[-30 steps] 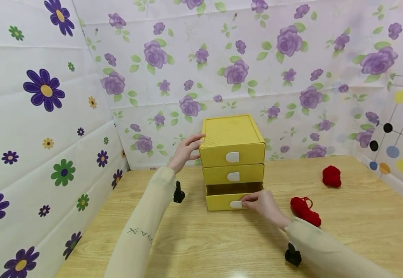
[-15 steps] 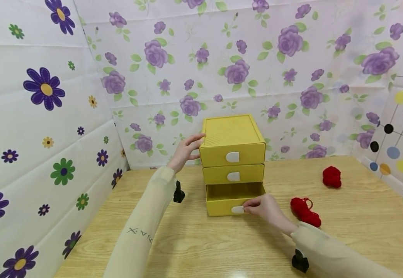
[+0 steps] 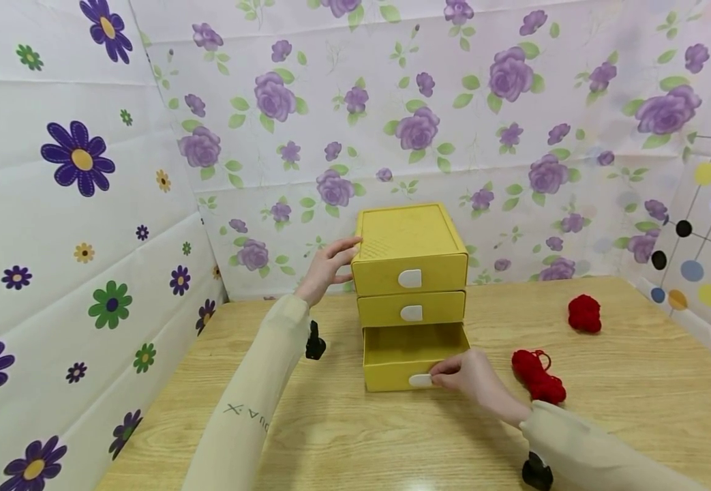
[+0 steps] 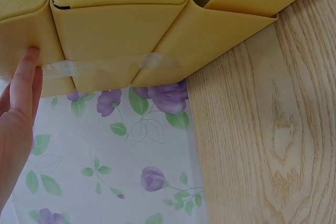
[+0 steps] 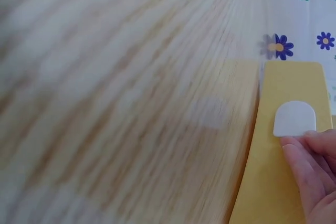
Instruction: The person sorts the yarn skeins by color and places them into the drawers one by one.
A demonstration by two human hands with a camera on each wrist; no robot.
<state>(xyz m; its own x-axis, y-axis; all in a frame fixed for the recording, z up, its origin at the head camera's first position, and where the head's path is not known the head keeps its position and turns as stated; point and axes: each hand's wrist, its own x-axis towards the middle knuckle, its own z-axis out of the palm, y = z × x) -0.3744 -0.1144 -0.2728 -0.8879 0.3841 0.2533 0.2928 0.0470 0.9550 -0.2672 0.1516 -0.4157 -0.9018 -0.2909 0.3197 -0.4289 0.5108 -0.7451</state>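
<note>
A yellow three-drawer cabinet [image 3: 409,233] stands on the wooden table, its upper two drawers closed. The bottom drawer [image 3: 392,377] is pulled out toward me, and the inside that shows holds nothing. My right hand [image 3: 476,383] pinches the right edge of that drawer's white handle [image 5: 295,119] between thumb and fingers. At the cabinet's upper left side, my left hand [image 3: 327,268] rests with extended fingers; in the left wrist view its fingertips [image 4: 32,53] touch the yellow side wall.
Two red yarn bundles lie right of the cabinet: a longer bundle [image 3: 539,376] near my right forearm and a rounder bundle [image 3: 585,314] farther back. Flower-printed cloth [image 3: 306,170] hangs behind the table [image 3: 343,429]. Dark wrist devices sit at both cuffs.
The bottom drawer has slid farther out toward me, with my right hand moving along on its handle. My left hand has stayed at the cabinet's side.
</note>
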